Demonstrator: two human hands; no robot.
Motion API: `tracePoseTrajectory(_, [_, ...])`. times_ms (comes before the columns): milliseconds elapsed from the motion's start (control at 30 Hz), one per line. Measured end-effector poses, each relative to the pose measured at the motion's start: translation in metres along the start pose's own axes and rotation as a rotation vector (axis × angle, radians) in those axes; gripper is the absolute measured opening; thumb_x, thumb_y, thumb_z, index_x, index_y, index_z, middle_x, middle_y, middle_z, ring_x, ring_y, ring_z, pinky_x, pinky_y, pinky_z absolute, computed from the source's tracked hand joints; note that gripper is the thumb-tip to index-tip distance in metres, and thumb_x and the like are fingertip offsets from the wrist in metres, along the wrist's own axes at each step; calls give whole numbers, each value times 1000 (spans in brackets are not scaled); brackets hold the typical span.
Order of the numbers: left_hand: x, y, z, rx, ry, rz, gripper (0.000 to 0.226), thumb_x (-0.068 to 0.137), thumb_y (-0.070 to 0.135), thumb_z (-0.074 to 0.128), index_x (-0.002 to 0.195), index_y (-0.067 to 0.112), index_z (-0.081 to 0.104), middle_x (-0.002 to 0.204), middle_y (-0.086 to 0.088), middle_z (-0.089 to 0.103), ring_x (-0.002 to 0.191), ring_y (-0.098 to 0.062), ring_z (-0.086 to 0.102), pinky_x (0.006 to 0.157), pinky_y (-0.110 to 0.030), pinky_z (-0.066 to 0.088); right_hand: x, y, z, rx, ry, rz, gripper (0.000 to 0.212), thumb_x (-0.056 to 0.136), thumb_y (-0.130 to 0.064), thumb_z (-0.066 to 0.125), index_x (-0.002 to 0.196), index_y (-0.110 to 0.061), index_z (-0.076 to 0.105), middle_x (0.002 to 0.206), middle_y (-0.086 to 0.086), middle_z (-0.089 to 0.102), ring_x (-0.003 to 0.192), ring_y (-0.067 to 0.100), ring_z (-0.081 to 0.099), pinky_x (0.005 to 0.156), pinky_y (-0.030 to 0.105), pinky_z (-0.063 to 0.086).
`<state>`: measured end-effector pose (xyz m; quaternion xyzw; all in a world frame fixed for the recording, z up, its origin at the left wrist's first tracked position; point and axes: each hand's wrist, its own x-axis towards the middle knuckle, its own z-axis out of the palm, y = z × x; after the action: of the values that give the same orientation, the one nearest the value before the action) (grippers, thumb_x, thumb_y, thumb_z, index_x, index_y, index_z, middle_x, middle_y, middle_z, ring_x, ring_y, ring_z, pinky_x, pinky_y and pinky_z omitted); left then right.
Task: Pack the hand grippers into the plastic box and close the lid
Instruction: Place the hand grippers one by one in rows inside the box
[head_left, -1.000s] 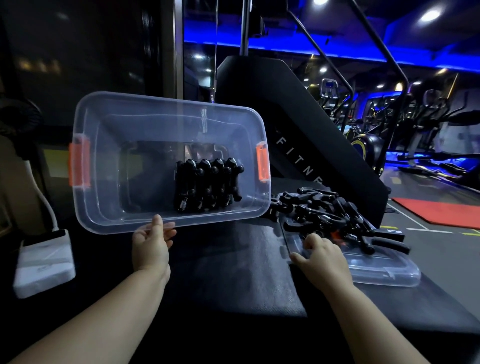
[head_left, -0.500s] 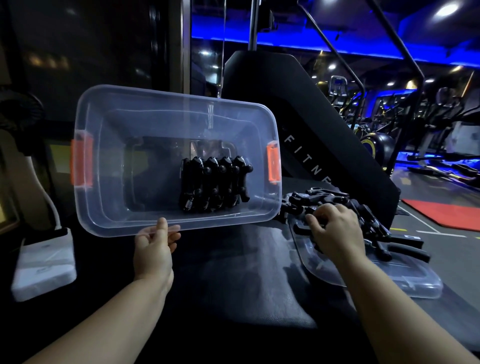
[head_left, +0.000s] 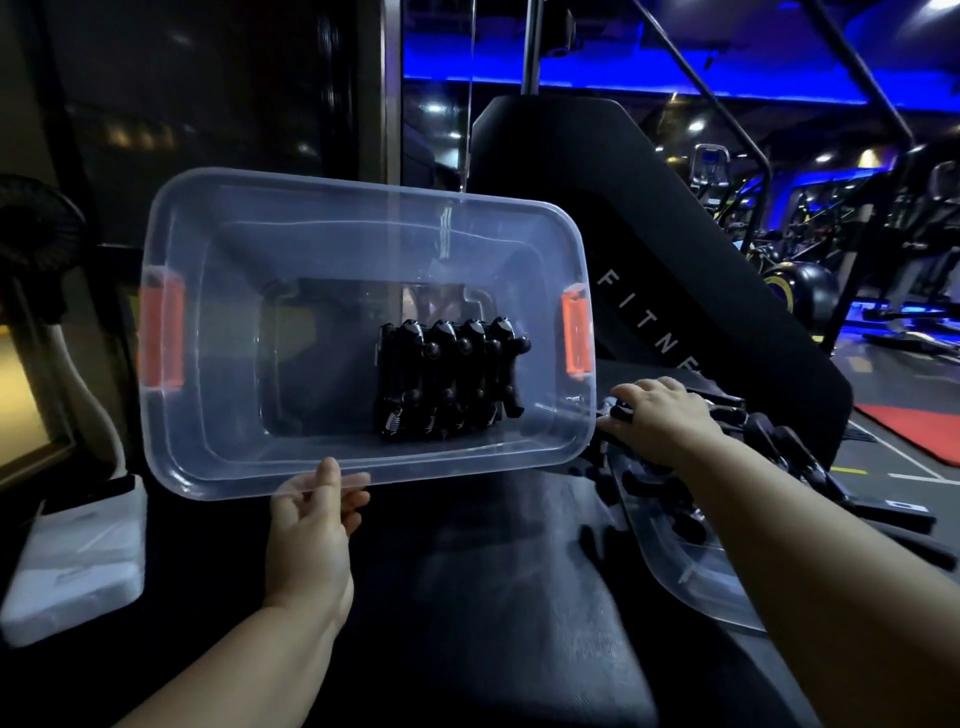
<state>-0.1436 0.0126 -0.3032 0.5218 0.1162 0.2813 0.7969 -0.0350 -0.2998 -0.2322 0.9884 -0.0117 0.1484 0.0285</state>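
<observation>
Left hand (head_left: 311, 525) grips the near rim of the clear plastic box (head_left: 208, 322), thumb over the edge and fingers behind it, holding the box tipped so its open mouth faces the viewer. Orange latches (head_left: 162, 338) sit at both short ends. Inside, right of centre, a row of black hand grippers (head_left: 447, 382) stands packed side by side against the box bottom — coil springs visible at their lower ends.

Right hand (head_left: 657, 418), just beside the box's lower right corner, lies palm-down on a loose pile of hand grippers (head_left: 779, 441); its fingers curl over one, though whether it has closed on it cannot be told. The pile rests on the clear lid (head_left: 696, 577), which lies flat on the dark padded bench (head_left: 493, 597) — well to the right of the left hand, partly under the right forearm.
</observation>
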Motion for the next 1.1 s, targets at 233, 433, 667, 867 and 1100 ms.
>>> tracePoseTrajectory(233, [2,-2,2,2,-12,18,12,97,31,46,93,20,49,85,0,67,77,-11,59,74,-27,43,30,-7,13,-102,-186,14,64,82,-73,39,131,-34,52,139,-5,48,134,19,35,102,48,30])
tracePoseTrajectory(433, [2,0,2,-6,-11,16,11,97,29,45,91,20,48,83,0,67,76,-12,58,74,-28,44,44,-7,25,-61,-217,43,55,77,-67,52,122,-35,53,125,-6,58,119,24,53,87,46,35])
tracePoseTrajectory(667, [1,2,2,-22,-2,22,11,98,27,45,90,21,48,80,0,67,76,-12,57,73,-28,43,50,-7,30,-116,-197,42,57,73,-70,56,118,-35,52,119,-8,61,114,21,56,86,44,32])
tracePoseTrajectory(867, [1,2,2,-23,-5,21,11,97,28,45,89,21,49,83,-2,67,76,-12,58,74,-28,43,53,-8,30,-137,-210,22,54,72,-71,54,120,-47,49,119,-15,61,116,18,54,91,47,29])
tracePoseTrajectory(1100, [1,4,3,-26,-4,28,11,97,28,45,90,21,50,84,-3,67,76,-12,57,74,-28,44,55,-10,25,-151,-281,12,63,58,-81,51,111,-47,55,116,-18,60,116,20,50,94,51,27])
